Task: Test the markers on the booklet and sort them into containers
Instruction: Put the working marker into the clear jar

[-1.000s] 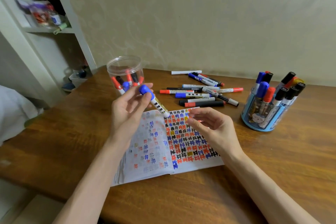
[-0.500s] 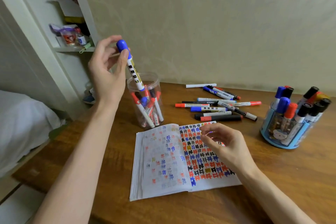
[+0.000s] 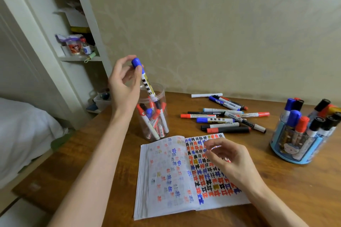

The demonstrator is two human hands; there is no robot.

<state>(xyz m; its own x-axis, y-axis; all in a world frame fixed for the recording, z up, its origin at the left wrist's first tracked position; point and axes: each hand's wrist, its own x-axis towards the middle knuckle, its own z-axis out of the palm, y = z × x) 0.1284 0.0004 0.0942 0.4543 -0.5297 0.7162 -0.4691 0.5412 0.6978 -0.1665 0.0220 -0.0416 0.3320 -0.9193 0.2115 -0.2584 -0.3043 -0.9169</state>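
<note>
My left hand [image 3: 124, 86] pinches a blue-capped marker [image 3: 145, 81] by its cap end, its lower end dipping into the mouth of a clear plastic jar [image 3: 162, 96] that holds several red and blue markers. An open booklet [image 3: 171, 175] covered in coloured test marks lies on the table in front of me. My right hand [image 3: 228, 158] hovers over its right page with loosely curled fingers and holds nothing. Several loose markers [image 3: 225, 120] lie in a pile behind the booklet.
A round blue holder [image 3: 299, 151] packed with upright markers stands at the right. The wooden table [image 3: 295, 190] meets the wall at the back. White shelves [image 3: 79, 57] with small items stand at the left, a bed [image 3: 22, 134] below them.
My left hand has carried the blue-capped marker up from over the booklet to the jar and lowered its end into the opening. The view shifted; my right hand stayed above the booklet.
</note>
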